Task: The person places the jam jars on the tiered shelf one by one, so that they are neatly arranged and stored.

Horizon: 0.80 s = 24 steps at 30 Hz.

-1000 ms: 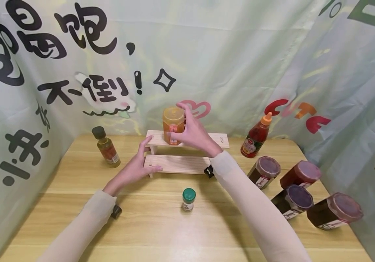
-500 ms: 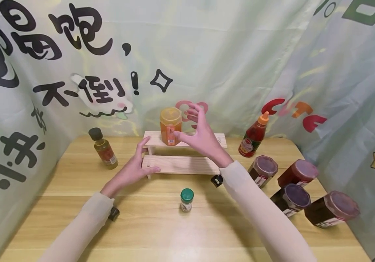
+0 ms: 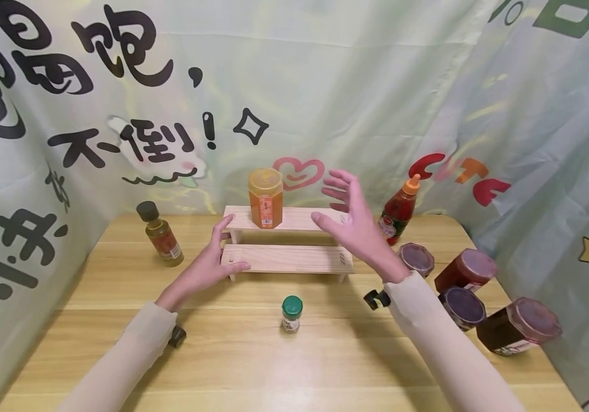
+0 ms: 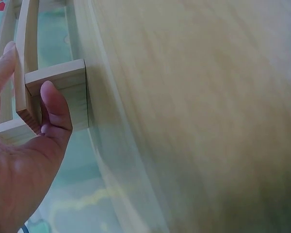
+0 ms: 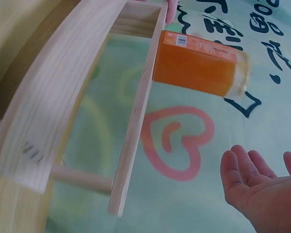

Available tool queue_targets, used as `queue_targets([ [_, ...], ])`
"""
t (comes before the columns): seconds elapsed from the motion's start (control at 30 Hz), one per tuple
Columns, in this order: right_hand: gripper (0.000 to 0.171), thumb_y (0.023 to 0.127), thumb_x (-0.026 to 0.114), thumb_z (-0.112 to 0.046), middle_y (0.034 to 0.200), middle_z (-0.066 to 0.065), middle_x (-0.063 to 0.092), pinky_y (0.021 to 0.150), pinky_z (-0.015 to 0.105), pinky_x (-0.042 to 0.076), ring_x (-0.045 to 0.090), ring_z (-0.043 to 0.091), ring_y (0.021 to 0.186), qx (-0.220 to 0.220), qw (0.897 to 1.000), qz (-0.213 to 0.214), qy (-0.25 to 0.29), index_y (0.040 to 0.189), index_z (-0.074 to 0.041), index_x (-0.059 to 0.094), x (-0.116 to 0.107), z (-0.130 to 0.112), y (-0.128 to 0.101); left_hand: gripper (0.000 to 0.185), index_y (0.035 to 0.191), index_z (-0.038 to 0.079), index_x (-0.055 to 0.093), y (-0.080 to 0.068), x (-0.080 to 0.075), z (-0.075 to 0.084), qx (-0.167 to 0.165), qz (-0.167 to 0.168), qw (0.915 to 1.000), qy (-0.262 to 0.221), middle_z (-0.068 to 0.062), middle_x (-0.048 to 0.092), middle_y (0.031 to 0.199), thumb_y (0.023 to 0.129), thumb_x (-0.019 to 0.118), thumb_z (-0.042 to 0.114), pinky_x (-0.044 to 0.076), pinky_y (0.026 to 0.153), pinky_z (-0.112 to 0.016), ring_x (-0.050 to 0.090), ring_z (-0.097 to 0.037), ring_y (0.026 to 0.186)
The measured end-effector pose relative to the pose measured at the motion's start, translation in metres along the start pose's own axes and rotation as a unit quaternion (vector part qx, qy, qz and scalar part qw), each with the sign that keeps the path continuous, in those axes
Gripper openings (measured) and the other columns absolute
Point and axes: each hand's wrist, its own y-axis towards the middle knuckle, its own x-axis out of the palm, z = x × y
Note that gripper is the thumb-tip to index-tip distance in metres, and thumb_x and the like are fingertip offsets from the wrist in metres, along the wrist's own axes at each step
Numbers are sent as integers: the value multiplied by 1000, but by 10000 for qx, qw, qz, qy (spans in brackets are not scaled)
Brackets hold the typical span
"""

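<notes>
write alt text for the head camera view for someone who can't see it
An orange jar stands on the top step of a small wooden rack; the left hand holds the rack's left end while the open right hand hovers beside it.

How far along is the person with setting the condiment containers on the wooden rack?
Done: one orange jar stands upright on the top step of the wooden rack. In hand: nothing; the right hand hangs open beside the rack, and the left hand holds the rack's left end. Left: the green-capped shaker, oil bottle, ketchup bottle and four dark jars sit on the table.
</notes>
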Motion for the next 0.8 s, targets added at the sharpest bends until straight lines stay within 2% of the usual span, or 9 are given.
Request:
queue_targets([
  [0.17,76,102,77,-17,158,1,49,117,53,43,52,22,145,60,9999,105,43,164,-18,33,-19,2,-20,123,173,44,1,0,-2,2,-1,-5,9999,108,-30,37,162,92,92,27,59,97,-57,66,-47,122],
  [0.33,73,103,75,-9,157,3,50,117,49,44,53,25,144,119,9997,173,77,163,-18,34,-34,-2,-37,123,172,46,1,-1,-3,0,-95,-9,9999,99,-29,35,164,92,93,29,53,105,-63,60,-50,132],
  [0.57,72,104,71,-3,156,3,51,111,28,48,56,25,140,242,9988,382,-168,164,-19,35,-65,-8,-67,122,171,48,2,-2,1,-2,-93,-35,9999,-19,-27,37,162,92,92,26,58,99,-55,64,-44,126],
  [0.7,74,104,70,0,157,6,50,108,24,49,56,23,139,329,9975,516,-343,165,-20,34,-83,-14,-90,122,171,50,2,0,2,-3,-117,-49,9999,-94,-25,37,162,92,92,25,59,97,-52,65,-42,125],
  [0.8,76,101,69,7,157,9,50,108,22,47,57,22,138,227,9966,621,-485,165,-15,35,-96,-15,-105,122,171,49,2,1,1,-3,-119,-29,9998,-134,-26,37,161,93,92,24,60,95,-50,66,-41,123],
])
